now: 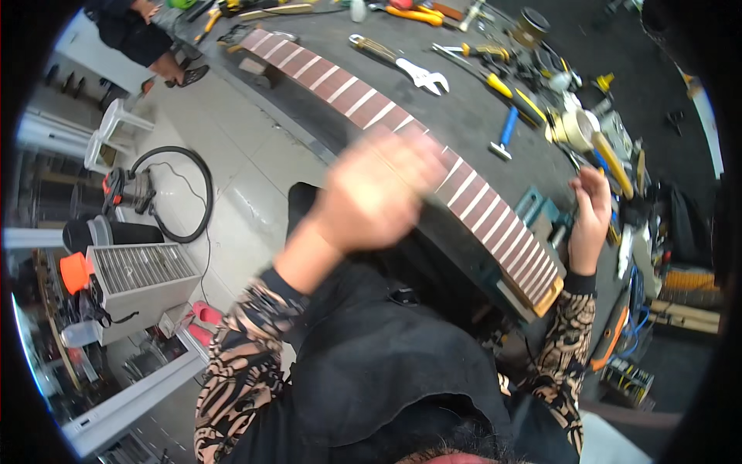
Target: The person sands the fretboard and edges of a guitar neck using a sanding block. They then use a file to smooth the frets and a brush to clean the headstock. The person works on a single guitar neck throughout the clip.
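Observation:
A long guitar neck (328, 83) with a reddish-brown fretboard and pale cross stripes runs diagonally across the bench from far left to near right. Over its middle, my left hand (386, 182) is smeared by motion, so its fingers and anything in them cannot be made out. My right hand (591, 220) is beside the near right end of the neck, fingers loosely bent and thumb apart, with nothing visible in it. Between that hand and the neck is a teal metal vise (530, 206). A small blue-handled razor-shaped tool (506, 133) lies beyond the neck.
On the dark bench (325, 31) lie an adjustable wrench (402, 66), a yellow-and-black-handled tool (518, 100), a tape roll (573, 126) and much clutter at the right. Another person's leg (166, 66) shows at upper left. A vacuum cleaner (139, 189) stands on the tiled floor.

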`<state>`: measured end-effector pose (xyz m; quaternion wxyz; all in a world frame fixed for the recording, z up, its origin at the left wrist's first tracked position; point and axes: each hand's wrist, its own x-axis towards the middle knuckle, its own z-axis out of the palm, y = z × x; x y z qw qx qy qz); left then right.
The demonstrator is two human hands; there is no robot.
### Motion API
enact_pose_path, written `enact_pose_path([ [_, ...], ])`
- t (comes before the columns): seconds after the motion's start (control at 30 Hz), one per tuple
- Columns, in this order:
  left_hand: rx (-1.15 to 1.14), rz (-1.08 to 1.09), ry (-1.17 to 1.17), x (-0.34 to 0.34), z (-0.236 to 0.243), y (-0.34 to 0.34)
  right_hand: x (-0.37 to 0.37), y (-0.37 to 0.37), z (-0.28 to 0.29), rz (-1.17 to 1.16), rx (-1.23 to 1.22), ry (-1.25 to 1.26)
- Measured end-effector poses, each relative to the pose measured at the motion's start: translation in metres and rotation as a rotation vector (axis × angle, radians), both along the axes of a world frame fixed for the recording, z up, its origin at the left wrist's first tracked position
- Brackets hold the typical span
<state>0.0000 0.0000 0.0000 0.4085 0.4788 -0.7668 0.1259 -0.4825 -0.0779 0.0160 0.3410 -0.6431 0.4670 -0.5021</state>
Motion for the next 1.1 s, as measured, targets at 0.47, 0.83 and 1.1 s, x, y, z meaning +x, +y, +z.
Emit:
enact_pose_path([
  [0.47, 0.089, 0.388, 0.136, 0.168, 0.041, -0.077, 0.028, -0.007, -0.009, -0.055, 0.063, -0.082],
  [0.83, 0.135, 0.34, 0.159, 0.19, 0.033, -0.1, 0.029, -0.001, -0.004, -0.074, 0.049, -0.073],
  [1.1, 0.148, 0.304, 0.296, 0.212, 0.028, -0.115, 0.022, -0.001, -0.007, -0.041, 0.047, -0.07],
])
